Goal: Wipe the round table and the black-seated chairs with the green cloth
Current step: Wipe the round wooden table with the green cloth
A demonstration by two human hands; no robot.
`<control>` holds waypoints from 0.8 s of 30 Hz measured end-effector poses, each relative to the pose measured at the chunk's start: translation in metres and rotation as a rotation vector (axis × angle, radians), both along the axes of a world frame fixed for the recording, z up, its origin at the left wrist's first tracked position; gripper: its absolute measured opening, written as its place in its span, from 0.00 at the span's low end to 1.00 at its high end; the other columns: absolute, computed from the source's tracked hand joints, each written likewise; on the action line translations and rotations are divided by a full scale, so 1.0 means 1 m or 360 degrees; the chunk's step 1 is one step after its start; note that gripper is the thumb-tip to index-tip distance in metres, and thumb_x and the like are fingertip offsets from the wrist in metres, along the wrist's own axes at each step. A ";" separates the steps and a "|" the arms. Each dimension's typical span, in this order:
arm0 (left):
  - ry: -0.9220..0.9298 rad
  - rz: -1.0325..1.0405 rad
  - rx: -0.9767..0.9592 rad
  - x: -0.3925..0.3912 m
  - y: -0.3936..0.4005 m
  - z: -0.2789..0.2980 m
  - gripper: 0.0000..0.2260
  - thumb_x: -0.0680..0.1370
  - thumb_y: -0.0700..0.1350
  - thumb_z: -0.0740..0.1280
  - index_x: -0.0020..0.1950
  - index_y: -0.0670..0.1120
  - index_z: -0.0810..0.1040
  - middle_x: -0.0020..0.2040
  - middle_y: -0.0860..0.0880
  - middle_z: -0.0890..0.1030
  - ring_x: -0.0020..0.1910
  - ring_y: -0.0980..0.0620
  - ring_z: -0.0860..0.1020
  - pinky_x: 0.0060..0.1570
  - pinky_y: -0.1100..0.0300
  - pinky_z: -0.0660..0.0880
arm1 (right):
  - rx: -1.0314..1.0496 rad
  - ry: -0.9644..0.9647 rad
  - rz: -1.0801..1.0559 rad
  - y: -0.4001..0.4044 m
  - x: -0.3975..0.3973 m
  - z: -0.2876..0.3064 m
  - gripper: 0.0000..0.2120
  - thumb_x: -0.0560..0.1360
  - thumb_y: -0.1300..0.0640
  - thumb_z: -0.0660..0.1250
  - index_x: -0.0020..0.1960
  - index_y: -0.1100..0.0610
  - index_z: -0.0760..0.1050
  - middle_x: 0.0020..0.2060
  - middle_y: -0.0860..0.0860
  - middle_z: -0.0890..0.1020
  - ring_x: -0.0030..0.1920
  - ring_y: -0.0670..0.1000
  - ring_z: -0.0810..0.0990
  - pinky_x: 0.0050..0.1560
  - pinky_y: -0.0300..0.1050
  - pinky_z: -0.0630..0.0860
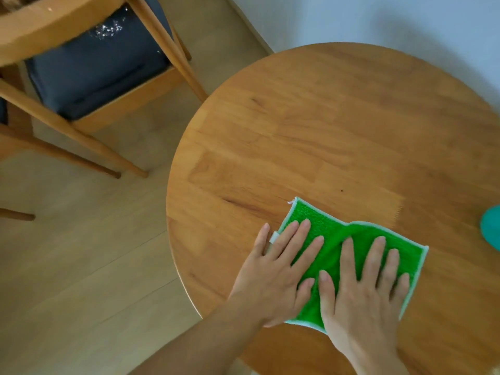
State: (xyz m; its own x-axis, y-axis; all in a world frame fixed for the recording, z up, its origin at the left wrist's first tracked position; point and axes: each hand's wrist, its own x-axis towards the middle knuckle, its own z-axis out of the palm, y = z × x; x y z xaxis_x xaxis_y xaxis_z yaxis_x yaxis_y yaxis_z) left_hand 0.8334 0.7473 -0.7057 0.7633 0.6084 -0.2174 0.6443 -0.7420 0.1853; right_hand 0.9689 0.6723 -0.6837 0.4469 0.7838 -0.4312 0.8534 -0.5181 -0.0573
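A green cloth [332,249] with a pale edge lies flat on the round wooden table [324,125], near its front edge. My left hand [273,277] presses on the cloth's left part, fingers spread, little finger off the cloth on the wood. My right hand [365,288] lies flat on the cloth's right part, fingers apart. Neither hand grips the cloth. A wooden chair with a dark seat cushion [92,69] stands at the upper left, with pale specks on the cushion's far part.
A teal object [491,228] shows at the table's right edge, cut off by the frame. Chair legs [81,142] slant over the light wooden floor [81,266] left of the table. A white wall [378,20] lies beyond the table.
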 end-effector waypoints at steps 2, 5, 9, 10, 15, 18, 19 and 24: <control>-0.0007 0.0028 0.0026 -0.001 0.006 -0.002 0.27 0.81 0.57 0.46 0.79 0.49 0.52 0.79 0.45 0.50 0.77 0.48 0.48 0.72 0.37 0.49 | -0.0017 -0.0017 0.0077 0.014 0.003 -0.002 0.38 0.79 0.37 0.37 0.74 0.60 0.66 0.74 0.69 0.60 0.72 0.72 0.59 0.66 0.74 0.59; 0.0014 0.0134 0.0078 -0.006 0.025 -0.003 0.27 0.81 0.59 0.47 0.78 0.49 0.51 0.79 0.46 0.50 0.77 0.49 0.49 0.72 0.37 0.46 | 0.0007 -0.0079 0.0174 0.034 0.005 -0.007 0.35 0.79 0.37 0.40 0.76 0.57 0.62 0.75 0.67 0.58 0.74 0.71 0.57 0.68 0.72 0.59; 0.0049 0.0264 0.0111 -0.024 0.048 -0.005 0.27 0.81 0.60 0.43 0.78 0.52 0.43 0.79 0.48 0.45 0.77 0.51 0.43 0.71 0.39 0.37 | 0.0100 -0.0164 0.0245 0.059 -0.005 -0.013 0.34 0.79 0.37 0.39 0.79 0.53 0.54 0.77 0.65 0.54 0.76 0.68 0.53 0.71 0.70 0.54; 0.0066 0.0299 0.0115 -0.030 0.050 -0.004 0.27 0.81 0.60 0.42 0.78 0.52 0.42 0.79 0.48 0.44 0.77 0.51 0.43 0.71 0.40 0.37 | 0.0119 -0.0180 0.0268 0.063 -0.010 -0.015 0.34 0.79 0.37 0.38 0.79 0.53 0.51 0.77 0.65 0.52 0.76 0.68 0.51 0.72 0.69 0.53; 0.0044 0.0574 0.0075 -0.049 0.033 -0.003 0.27 0.81 0.58 0.43 0.78 0.50 0.46 0.79 0.46 0.46 0.77 0.49 0.43 0.71 0.40 0.40 | 0.0241 -0.0200 0.0360 0.077 -0.037 -0.024 0.33 0.78 0.37 0.35 0.79 0.50 0.44 0.78 0.62 0.47 0.77 0.65 0.46 0.74 0.66 0.48; -0.0006 0.0731 0.0036 -0.042 0.005 -0.002 0.27 0.81 0.55 0.46 0.78 0.47 0.52 0.78 0.42 0.52 0.77 0.45 0.48 0.72 0.39 0.45 | 0.0265 -0.0143 0.0420 0.073 -0.040 -0.021 0.33 0.78 0.38 0.37 0.79 0.50 0.46 0.79 0.61 0.47 0.77 0.64 0.46 0.74 0.65 0.48; -0.0016 0.0764 0.0022 -0.039 -0.004 -0.001 0.27 0.80 0.54 0.47 0.78 0.46 0.54 0.78 0.41 0.53 0.77 0.44 0.50 0.72 0.39 0.47 | 0.0288 -0.0099 0.0445 0.070 -0.040 -0.019 0.32 0.79 0.39 0.39 0.79 0.51 0.49 0.78 0.61 0.48 0.77 0.64 0.47 0.74 0.65 0.48; -0.0029 0.0688 -0.0090 -0.039 -0.044 0.003 0.29 0.79 0.55 0.53 0.77 0.44 0.58 0.77 0.40 0.58 0.76 0.43 0.55 0.70 0.37 0.54 | 0.0393 0.0176 0.0409 0.040 -0.038 -0.009 0.30 0.75 0.49 0.51 0.76 0.55 0.63 0.78 0.59 0.56 0.78 0.62 0.52 0.74 0.64 0.50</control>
State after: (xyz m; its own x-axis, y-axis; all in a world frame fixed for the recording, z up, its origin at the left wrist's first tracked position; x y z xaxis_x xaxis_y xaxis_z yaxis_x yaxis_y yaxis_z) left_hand 0.7946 0.7034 -0.7023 0.4449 0.8604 -0.2484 0.8898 -0.3931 0.2319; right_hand 0.9312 0.7122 -0.6922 0.1832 0.9508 -0.2499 0.9354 -0.2468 -0.2531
